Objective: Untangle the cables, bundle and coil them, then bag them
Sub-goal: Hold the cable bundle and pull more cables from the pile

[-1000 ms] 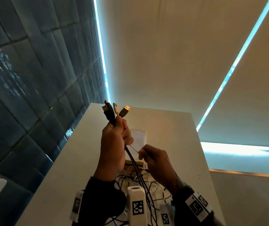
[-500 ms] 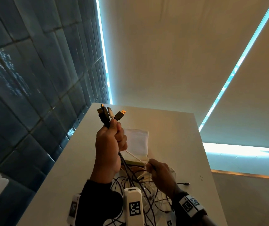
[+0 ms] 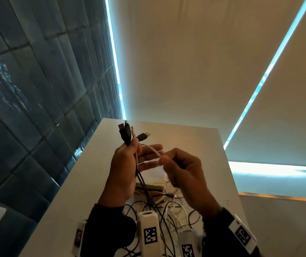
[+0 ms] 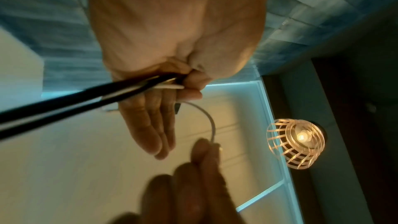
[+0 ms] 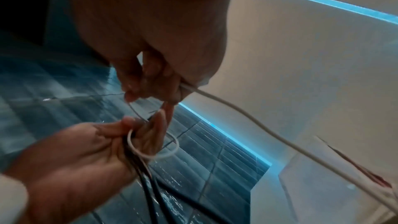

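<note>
Several floppy, light cables (image 3: pixel 142 184) in our left hand (image 3: pixel 124 171) pinched near the plugs, right hand (image 3: pixel 183 173) pinching the slippery white cable (image 3: pixel 153 150) — we'd grip close to the ends.

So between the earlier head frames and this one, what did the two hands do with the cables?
The right hand rose from low over the tangle to beside the left hand, carrying the white cable pinched in its fingertips. The left hand's outer fingers opened, with a thumb grip on the plug ends. The bundle stayed raised; the white pouch stayed on the table.
</note>
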Motion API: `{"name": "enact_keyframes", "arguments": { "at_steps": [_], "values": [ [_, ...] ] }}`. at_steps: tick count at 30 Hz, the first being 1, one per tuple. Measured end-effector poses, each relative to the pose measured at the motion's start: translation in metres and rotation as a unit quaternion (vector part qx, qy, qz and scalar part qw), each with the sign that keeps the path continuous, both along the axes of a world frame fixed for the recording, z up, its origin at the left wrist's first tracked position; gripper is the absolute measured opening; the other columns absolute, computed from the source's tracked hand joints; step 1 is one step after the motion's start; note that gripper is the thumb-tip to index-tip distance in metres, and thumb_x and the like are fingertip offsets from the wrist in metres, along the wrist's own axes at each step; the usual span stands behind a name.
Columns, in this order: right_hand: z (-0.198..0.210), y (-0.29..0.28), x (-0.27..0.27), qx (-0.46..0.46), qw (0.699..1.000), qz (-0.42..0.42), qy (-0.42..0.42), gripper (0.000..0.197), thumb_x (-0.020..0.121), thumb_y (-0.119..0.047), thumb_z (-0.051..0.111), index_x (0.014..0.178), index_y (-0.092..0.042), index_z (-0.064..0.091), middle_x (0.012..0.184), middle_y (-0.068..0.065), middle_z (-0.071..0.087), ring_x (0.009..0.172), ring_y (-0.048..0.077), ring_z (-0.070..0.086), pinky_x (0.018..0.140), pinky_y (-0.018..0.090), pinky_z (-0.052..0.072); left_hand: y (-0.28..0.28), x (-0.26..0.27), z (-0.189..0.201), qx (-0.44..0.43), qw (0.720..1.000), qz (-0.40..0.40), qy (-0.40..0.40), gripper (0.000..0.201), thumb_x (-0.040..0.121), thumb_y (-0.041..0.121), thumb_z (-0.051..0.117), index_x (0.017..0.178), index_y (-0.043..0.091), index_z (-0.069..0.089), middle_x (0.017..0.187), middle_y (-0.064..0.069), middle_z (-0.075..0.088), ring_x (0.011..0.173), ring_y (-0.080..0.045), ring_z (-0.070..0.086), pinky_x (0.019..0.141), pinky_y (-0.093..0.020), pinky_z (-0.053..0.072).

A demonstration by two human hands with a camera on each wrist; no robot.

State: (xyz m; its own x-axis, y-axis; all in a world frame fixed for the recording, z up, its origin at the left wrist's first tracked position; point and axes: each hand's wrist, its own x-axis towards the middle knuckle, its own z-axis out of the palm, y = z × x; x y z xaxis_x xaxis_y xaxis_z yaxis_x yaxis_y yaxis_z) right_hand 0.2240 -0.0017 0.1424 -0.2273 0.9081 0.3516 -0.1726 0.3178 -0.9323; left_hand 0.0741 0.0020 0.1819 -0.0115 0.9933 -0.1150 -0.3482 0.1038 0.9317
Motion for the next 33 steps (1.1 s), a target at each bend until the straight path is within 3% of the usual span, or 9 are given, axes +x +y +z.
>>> {"name": "enact_keyframes", "arguments": {
  "at_steps": [3,5,7,9,12,19,22,27,33],
  "values": [
    [-0.009,-0.005,-0.002,0.003,0.994,0.043,-0.096,0.014,0.093,-0.012,0.058,0.082,-0.005,0.065,0.062,-0.009,0.056,0.052,0.001,0.045,0.051,0.013,0.037,-0.002,0.000,0.004,0.013,0.994,-0.015,-0.104,0.039,0.103,0.031,0.028,0.071,0.013,0.043,0.094,-0.020,0.074,0.086,-0.031,0.072,0.075,-0.039,0.059],
    [-0.022,-0.005,0.000,-0.041,0.992,0.047,-0.113,0.014,0.094,-0.004,0.055,0.083,0.000,0.064,0.063,-0.012,0.059,0.054,-0.002,0.052,0.053,0.009,0.041,-0.002,-0.001,0.003,0.031,0.993,0.001,-0.118,0.037,0.101,0.032,0.032,0.071,0.015,0.045,0.076,-0.012,0.071,0.066,-0.023,0.067,0.064,-0.032,0.056],
    [-0.037,-0.004,0.003,-0.079,0.990,0.041,-0.113,0.016,0.094,-0.001,0.054,0.082,0.001,0.063,0.063,-0.011,0.060,0.056,-0.003,0.055,0.055,0.010,0.044,-0.003,-0.001,0.002,0.052,0.989,0.008,-0.136,0.032,0.098,0.031,0.037,0.071,0.015,0.044,0.061,-0.004,0.057,0.051,-0.015,0.047,0.052,-0.026,0.042],
    [-0.052,-0.002,0.005,-0.094,0.986,0.034,-0.132,0.017,0.094,0.001,0.053,0.079,0.001,0.060,0.063,-0.010,0.058,0.058,-0.003,0.056,0.057,0.010,0.045,-0.003,-0.001,0.001,0.063,0.986,0.004,-0.157,0.031,0.096,0.031,0.038,0.070,0.015,0.043,0.054,0.003,0.039,0.046,-0.010,0.029,0.045,-0.022,0.029],
    [-0.074,0.000,0.010,-0.099,0.978,0.010,-0.181,0.018,0.094,0.003,0.052,0.077,0.004,0.059,0.063,-0.010,0.055,0.059,-0.005,0.057,0.060,0.009,0.044,-0.001,-0.003,-0.001,0.073,0.985,0.007,-0.155,0.035,0.100,0.029,0.035,0.069,0.016,0.044,0.050,0.007,0.028,0.044,-0.007,0.019,0.041,-0.021,0.020],
    [-0.128,0.008,0.016,-0.098,0.956,-0.045,-0.273,0.022,0.093,-0.007,0.054,0.072,-0.005,0.058,0.061,-0.007,0.052,0.058,-0.001,0.048,0.057,0.020,0.038,-0.003,-0.007,0.001,0.084,0.988,0.015,-0.128,0.034,0.100,0.029,0.034,0.070,0.014,0.042,0.049,0.008,0.029,0.041,-0.005,0.020,0.039,-0.019,0.021],
    [-0.140,0.010,0.017,-0.111,0.950,-0.057,-0.285,0.024,0.094,-0.004,0.053,0.070,-0.004,0.056,0.056,-0.014,0.054,0.056,-0.004,0.051,0.056,0.014,0.036,-0.003,-0.010,0.001,0.086,0.988,0.026,-0.122,0.032,0.098,0.029,0.037,0.070,0.014,0.043,0.050,0.007,0.032,0.041,-0.006,0.022,0.039,-0.019,0.021],
    [-0.169,0.014,0.025,-0.127,0.930,-0.081,-0.335,0.024,0.091,-0.007,0.055,0.069,-0.010,0.063,0.057,-0.010,0.051,0.055,0.002,0.046,0.057,0.023,0.037,-0.005,-0.012,0.002,0.084,0.990,0.028,-0.114,0.029,0.093,0.032,0.040,0.071,0.014,0.043,0.049,0.007,0.033,0.041,-0.006,0.022,0.039,-0.019,0.020],
    [-0.138,0.018,0.026,-0.152,0.922,-0.184,-0.304,0.019,0.089,-0.014,0.062,0.074,-0.017,0.073,0.064,-0.003,0.068,0.058,0.005,0.057,0.059,0.028,0.048,-0.001,-0.017,0.001,0.054,0.995,0.039,-0.080,0.034,0.103,0.025,0.032,0.072,0.015,0.043,0.049,0.004,0.039,0.040,-0.007,0.023,0.041,-0.021,0.018]
  ]
}}
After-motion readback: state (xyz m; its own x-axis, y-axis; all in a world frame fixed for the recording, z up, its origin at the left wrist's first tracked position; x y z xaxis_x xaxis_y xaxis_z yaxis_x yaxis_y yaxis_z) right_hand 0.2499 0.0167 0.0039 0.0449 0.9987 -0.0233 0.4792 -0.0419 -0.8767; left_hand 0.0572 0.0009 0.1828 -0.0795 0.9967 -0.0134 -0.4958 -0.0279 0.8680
